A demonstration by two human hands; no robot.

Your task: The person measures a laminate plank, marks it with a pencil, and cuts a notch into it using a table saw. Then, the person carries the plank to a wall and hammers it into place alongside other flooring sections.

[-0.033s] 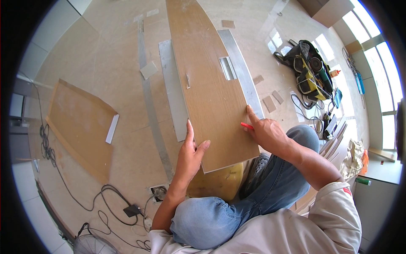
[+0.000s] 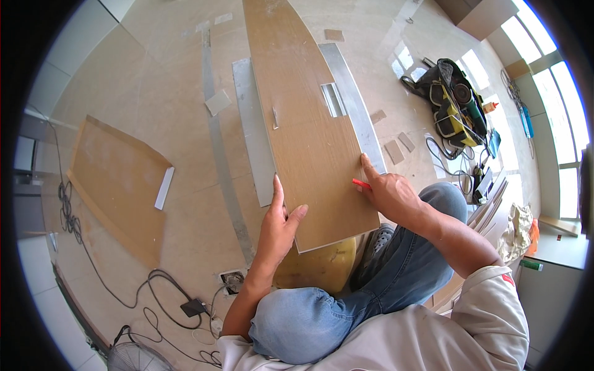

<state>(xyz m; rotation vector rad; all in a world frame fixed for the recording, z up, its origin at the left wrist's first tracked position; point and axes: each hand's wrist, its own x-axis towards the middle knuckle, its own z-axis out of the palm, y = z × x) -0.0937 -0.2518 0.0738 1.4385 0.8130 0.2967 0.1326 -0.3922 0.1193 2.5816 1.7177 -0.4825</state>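
Observation:
A long wood-grain panel stretches away from me, with a rectangular cutout near its right edge and a small slot on its left. My left hand grips the near left edge, thumb on the top face and an index finger pointing along the side; its other fingers are partly hidden. In my right hand is a thin red pencil, its far end covered by the fingers. The right index finger reaches out to the panel's right edge. Beneath the panel lies a wider grey-white board.
A yellow stool-like support stands under the panel's near end. To the right sits an open tool bag with cords beside it. Brown sheet and black cables lie on the left floor, with a fan near the lower edge.

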